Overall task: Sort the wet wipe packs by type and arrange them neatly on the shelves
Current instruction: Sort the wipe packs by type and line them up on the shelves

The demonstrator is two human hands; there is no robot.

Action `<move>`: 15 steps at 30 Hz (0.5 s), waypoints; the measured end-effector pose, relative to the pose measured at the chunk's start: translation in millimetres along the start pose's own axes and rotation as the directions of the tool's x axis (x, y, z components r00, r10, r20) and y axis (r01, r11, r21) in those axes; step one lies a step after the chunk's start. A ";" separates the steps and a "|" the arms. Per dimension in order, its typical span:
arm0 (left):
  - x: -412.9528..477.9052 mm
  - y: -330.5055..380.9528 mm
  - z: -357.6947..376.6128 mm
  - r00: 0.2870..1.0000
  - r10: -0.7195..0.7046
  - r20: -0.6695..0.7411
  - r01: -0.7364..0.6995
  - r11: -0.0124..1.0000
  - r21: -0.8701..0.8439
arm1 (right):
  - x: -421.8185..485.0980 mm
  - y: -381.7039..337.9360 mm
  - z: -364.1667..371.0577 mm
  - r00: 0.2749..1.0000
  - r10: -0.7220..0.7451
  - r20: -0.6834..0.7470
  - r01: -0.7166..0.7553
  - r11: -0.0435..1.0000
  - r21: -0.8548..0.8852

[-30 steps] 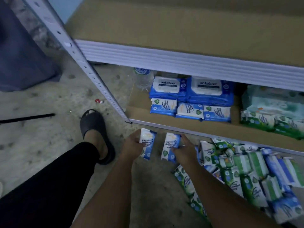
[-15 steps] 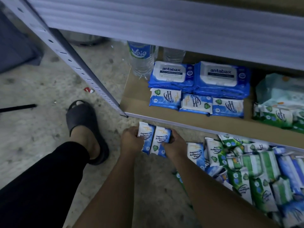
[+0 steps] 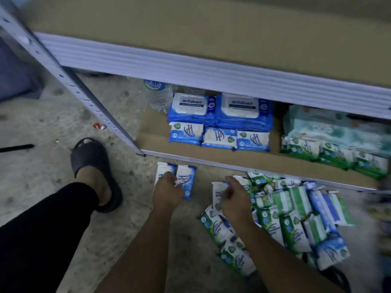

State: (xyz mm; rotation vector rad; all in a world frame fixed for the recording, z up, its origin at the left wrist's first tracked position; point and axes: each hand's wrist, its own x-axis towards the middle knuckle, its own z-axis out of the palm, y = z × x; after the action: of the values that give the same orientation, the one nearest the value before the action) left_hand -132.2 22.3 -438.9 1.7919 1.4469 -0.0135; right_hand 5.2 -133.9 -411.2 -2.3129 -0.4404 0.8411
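Desk: Where are the packs?
Photographer: Left hand grips two small blue-and-white plastic wet wipe packs side by side over the grey concrete floor, just before the brown cardboard-lined bottom shelf.
Desk: The other hand?
Photographer: Right hand pinches a third blue-and-white pack at the edge of the mixed green-and-blue heap.

The blue packs my left hand grips are slick, glossy plastic film. The shelf board looks like matt brown fibreboard, its post smooth painted metal, the floor rough concrete.
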 end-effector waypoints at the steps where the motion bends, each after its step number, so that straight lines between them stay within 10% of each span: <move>1: -11.8 6.0 3.9 0.998 -0.006 0.066 0.006 1.000 0.007 | -6.9 10.2 -16.1 0.999 0.024 -0.031 -0.024 1.000 -0.018; 6: -67.2 25.2 22.2 0.949 -0.006 0.316 0.000 1.000 0.021 | -44.5 55.8 -84.9 0.964 0.216 -0.157 -0.216 0.976 0.019; 15: -132.9 39.4 53.9 0.951 0.002 0.308 -0.013 0.999 0.036 | -90.7 114.0 -134.8 0.915 0.404 -0.002 -0.404 0.915 0.018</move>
State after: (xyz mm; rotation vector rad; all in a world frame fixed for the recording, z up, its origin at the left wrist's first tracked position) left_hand -120.4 -117.4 -389.3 1.7360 1.2222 -0.3060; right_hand 38.4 -323.9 -364.7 -2.4268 0.0575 1.0249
